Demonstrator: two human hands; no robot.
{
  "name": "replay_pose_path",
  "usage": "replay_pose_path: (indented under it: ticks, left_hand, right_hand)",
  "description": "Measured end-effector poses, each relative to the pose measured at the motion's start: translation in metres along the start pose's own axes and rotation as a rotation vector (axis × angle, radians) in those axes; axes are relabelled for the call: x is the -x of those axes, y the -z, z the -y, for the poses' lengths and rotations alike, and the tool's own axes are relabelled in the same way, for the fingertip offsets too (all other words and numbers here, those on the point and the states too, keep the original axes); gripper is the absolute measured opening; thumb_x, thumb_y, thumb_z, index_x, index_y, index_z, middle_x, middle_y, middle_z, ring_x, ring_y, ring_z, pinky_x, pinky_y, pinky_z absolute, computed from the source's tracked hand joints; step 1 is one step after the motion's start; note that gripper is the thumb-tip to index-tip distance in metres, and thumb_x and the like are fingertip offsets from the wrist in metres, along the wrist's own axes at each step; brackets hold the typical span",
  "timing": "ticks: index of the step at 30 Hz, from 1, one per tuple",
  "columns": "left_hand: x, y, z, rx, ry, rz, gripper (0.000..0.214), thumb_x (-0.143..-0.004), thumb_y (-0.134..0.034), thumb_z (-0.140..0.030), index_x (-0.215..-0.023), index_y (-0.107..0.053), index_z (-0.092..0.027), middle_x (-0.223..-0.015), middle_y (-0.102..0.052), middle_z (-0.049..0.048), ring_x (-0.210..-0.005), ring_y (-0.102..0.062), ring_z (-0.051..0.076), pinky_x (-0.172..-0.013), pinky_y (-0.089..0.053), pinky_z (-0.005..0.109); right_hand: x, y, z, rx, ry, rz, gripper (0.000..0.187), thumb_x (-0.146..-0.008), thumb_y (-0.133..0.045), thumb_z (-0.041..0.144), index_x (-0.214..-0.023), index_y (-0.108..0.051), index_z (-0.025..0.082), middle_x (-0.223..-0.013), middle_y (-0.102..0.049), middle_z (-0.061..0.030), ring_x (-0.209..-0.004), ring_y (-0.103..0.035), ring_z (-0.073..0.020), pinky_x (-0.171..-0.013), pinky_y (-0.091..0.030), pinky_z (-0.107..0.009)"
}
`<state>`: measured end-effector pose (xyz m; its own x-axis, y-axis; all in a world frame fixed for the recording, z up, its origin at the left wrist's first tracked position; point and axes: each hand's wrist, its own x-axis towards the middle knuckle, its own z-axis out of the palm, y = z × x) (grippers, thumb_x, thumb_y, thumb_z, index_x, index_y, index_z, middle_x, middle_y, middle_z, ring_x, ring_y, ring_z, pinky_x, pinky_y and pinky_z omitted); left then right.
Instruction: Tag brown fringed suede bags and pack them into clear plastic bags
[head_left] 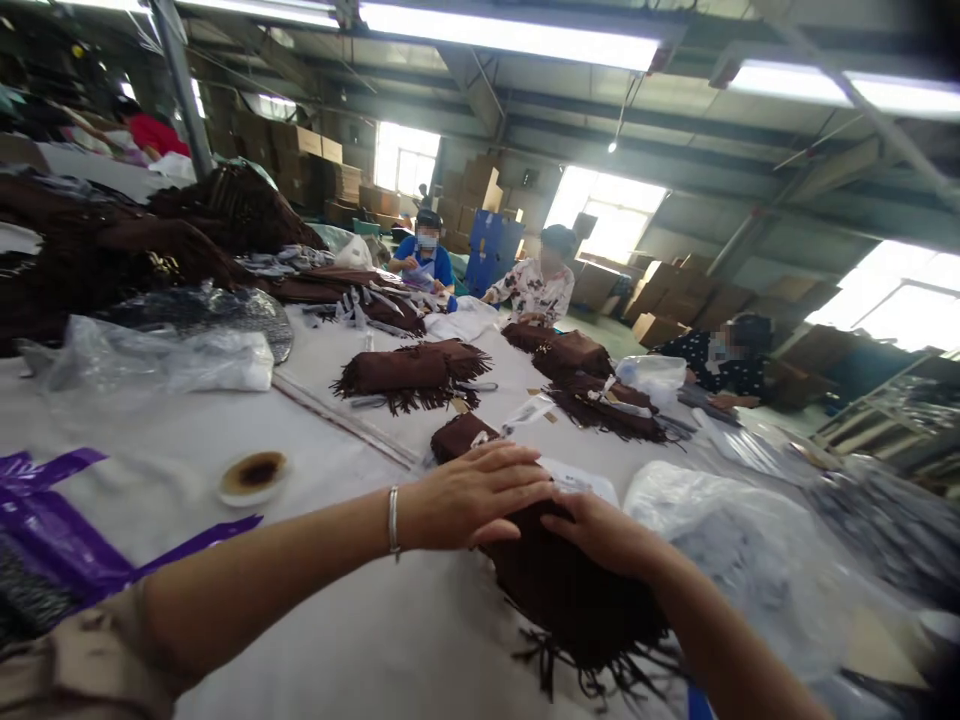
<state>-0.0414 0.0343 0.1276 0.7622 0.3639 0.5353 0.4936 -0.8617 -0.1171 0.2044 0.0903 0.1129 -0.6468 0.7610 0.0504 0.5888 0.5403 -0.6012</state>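
A dark brown fringed piece point(577, 590), which looks like a suede bag or folded cloth, lies on the white-covered table in front of me. My left hand point(480, 495), a silver bangle at its wrist, rests flat across the piece's upper part with fingers stretched out. From the right, my right hand point(600, 530) lies on the same piece, its fingers extended and their tips meeting those of the left. Both palms face down, and neither hand grips anything visible. Part of the brown piece is hidden under my hands.
Brown fringed bundles point(409, 370) lie farther up the table. Clear plastic bags point(735, 540) are at right, and a small dish point(253, 475) with dark liquid stands at left beside purple plastic point(67, 520). Several co-workers sit around the far side, including one in blue point(442, 265).
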Motion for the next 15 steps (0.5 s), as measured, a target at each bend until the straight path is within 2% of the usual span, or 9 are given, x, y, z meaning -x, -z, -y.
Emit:
replay_pose_path:
  ticks: [1,3,5,7,9,11,15]
  left_hand:
    - [-0.004,0.005,-0.003,-0.024,-0.009,0.048,0.059,-0.087,-0.059,-0.034,-0.138,-0.036,-0.017,-0.132,-0.050,0.0120,-0.131,-0.033,0.027,-0.113,-0.022,0.045]
    - [-0.006,0.005,-0.010,-0.007,0.007,0.198,0.057,-0.080,-0.066,-0.039,-0.130,-0.048,-0.017,-0.118,-0.060,0.0111,-0.120,-0.046,0.027,-0.111,-0.024,0.045]
    - [0.001,0.000,-0.020,0.064,0.027,0.370,0.043,-0.076,-0.071,-0.039,-0.113,-0.060,-0.020,-0.096,-0.067,0.0060,-0.101,-0.057,0.024,-0.107,-0.029,0.043]
    - [0.013,-0.004,-0.032,0.124,0.024,0.479,0.025,-0.077,-0.069,-0.033,-0.098,-0.065,-0.020,-0.082,-0.066,0.0031,-0.088,-0.058,0.021,-0.100,-0.036,0.038]
    - [0.024,-0.003,-0.046,0.139,0.019,0.480,0.013,-0.080,-0.064,-0.026,-0.090,-0.065,-0.017,-0.078,-0.063,0.0040,-0.084,-0.056,0.020,-0.089,-0.042,0.031]
    - [0.033,0.003,-0.057,0.141,0.025,0.421,0.010,-0.083,-0.058,-0.022,-0.088,-0.065,-0.016,-0.079,-0.061,0.0050,-0.083,-0.055,0.019,-0.082,-0.043,0.028]
    - [0.048,0.015,-0.064,0.126,0.078,0.363,0.012,-0.086,-0.054,-0.021,-0.089,-0.065,-0.018,-0.081,-0.060,0.0041,-0.085,-0.056,0.017,-0.080,-0.042,0.026]
  right_hand:
    - [0.014,-0.003,0.012,0.051,0.009,0.025,0.022,-0.082,-0.055,0.031,-0.095,-0.070,0.022,-0.086,-0.071,-0.0029,-0.074,-0.060,-0.0209,-0.071,-0.041,-0.030]
    - [0.040,-0.010,0.032,0.091,0.003,0.094,0.024,-0.081,-0.055,0.031,-0.098,-0.070,0.022,-0.086,-0.071,-0.0026,-0.073,-0.059,-0.0195,-0.069,-0.040,-0.029]
    - [0.064,-0.018,0.046,0.132,-0.018,0.163,0.025,-0.081,-0.054,0.031,-0.100,-0.069,0.023,-0.086,-0.070,-0.0016,-0.074,-0.059,-0.0187,-0.069,-0.041,-0.027]
    - [0.085,-0.025,0.053,0.185,-0.041,0.201,0.026,-0.081,-0.054,0.031,-0.102,-0.068,0.026,-0.087,-0.070,-0.0002,-0.077,-0.060,-0.0182,-0.072,-0.041,-0.027]
    - [0.104,-0.031,0.053,0.198,-0.062,0.197,0.027,-0.081,-0.054,0.032,-0.104,-0.067,0.029,-0.088,-0.070,0.0012,-0.077,-0.060,-0.0176,-0.073,-0.042,-0.027]
    - [0.123,-0.037,0.047,0.190,-0.088,0.175,0.028,-0.078,-0.056,0.032,-0.104,-0.066,0.029,-0.087,-0.070,0.0019,-0.076,-0.060,-0.0167,-0.071,-0.042,-0.025]
    - [0.156,-0.051,0.019,0.176,-0.161,0.166,0.018,-0.072,-0.057,0.023,-0.087,-0.068,0.022,-0.072,-0.067,0.0027,-0.066,-0.058,-0.0145,-0.061,-0.040,-0.022]
